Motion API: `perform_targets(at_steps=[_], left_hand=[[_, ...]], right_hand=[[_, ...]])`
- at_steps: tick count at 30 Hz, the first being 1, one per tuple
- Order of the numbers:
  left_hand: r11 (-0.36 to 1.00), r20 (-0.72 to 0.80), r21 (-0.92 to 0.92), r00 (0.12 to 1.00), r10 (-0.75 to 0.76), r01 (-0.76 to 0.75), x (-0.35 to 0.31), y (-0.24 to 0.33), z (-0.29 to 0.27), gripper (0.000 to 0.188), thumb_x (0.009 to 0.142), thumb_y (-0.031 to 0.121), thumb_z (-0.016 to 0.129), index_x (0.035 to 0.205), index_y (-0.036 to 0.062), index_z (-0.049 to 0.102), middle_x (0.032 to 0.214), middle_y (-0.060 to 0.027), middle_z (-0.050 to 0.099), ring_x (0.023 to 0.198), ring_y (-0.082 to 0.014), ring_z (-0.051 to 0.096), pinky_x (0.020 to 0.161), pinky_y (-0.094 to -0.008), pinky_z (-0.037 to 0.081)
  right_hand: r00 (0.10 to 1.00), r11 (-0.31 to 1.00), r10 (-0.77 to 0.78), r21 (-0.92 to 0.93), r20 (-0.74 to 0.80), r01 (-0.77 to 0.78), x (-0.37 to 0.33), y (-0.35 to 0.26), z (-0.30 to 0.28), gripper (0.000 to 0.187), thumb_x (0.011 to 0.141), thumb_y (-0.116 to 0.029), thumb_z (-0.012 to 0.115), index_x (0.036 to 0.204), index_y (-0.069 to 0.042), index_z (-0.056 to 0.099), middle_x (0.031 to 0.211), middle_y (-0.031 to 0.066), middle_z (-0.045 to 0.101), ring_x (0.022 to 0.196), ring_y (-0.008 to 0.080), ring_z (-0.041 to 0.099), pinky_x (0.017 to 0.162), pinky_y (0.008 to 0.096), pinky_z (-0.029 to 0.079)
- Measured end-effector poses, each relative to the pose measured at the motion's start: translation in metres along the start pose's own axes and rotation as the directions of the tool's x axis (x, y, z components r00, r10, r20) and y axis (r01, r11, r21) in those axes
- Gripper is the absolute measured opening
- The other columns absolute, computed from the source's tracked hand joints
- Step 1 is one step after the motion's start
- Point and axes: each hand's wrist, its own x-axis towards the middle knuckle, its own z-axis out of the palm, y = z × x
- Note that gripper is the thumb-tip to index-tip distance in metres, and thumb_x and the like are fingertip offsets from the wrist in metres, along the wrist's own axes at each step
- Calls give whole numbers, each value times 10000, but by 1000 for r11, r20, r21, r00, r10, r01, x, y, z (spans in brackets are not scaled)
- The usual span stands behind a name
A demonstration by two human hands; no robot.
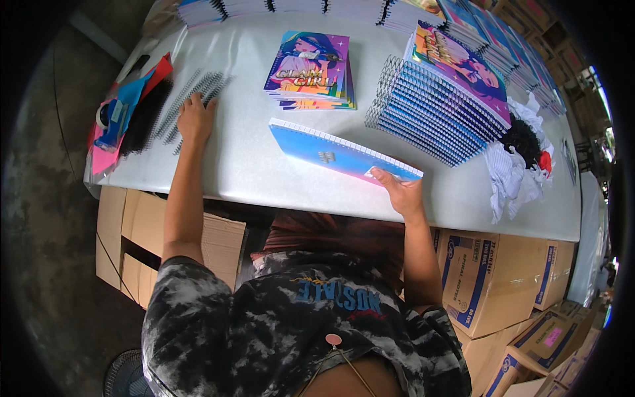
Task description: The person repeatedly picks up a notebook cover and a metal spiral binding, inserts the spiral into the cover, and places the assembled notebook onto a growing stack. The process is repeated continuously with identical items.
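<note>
My right hand (400, 192) grips the near right corner of an unbound notebook (331, 156). Its blue-to-pink cover faces me, and a row of punched holes runs along its upper edge. To the left, my left hand (196, 120) rests on the loose dark spiral coils (192, 89), its fingers slightly apart. Whether a coil is between them is hard to see. Beyond the notebook lies a small stack of illustrated notebooks (309, 66) without coils. A tall pile of coil-bound notebooks (440, 99) stands on the right.
A blue tape dispenser (114, 124) sits on coloured sheets at the table's (258, 178) left end, beside black coils (147, 119). Crumpled cloth (512, 175) lies at the right. More bound notebooks (297, 12) line the far edge. Cardboard boxes (496, 278) stand below.
</note>
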Motion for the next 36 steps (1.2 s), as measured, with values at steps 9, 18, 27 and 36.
perform_targets(at_steps=[9, 18, 27, 36], left_hand=[[992, -17, -118, 999, 44, -46, 36, -11, -50, 317, 854, 357, 504, 1012, 127, 656, 938, -146, 629, 888, -319, 607, 738, -397, 466], [362, 311, -925, 774, 551, 115, -40, 84, -121, 353, 934, 352, 407, 910, 30, 550, 607, 47, 304, 547, -53, 244, 517, -208, 225], [402, 382, -903, 710, 592, 151, -36, 95, -111, 454, 955, 403, 379, 748, 43, 563, 531, 69, 269, 504, -38, 211, 483, -204, 192], [375, 545, -839, 586, 600, 396, -27, 100, -116, 493, 956, 421, 359, 630, 73, 484, 463, 65, 262, 401, -30, 203, 382, -216, 149]], right_hand=[[1000, 996, -28, -86, 15, 29, 12, -16, -1, 277, 813, -15, 624, 1083, 38, 591, 1085, 120, 615, 973, 143, 563, 866, 261, 434], [990, 983, -123, -143, -70, 112, 20, -10, -3, 265, 791, 25, 630, 1055, 38, 604, 1051, 104, 625, 904, 109, 576, 793, 236, 461], [994, 985, -86, -156, -64, 75, 19, -12, -1, 252, 794, 64, 603, 1040, 14, 630, 1037, 104, 644, 886, 103, 593, 791, 224, 462], [998, 982, -60, -183, -31, 53, 18, -13, -3, 250, 803, 52, 598, 1048, 14, 628, 1027, 116, 648, 897, 115, 603, 796, 223, 467]])
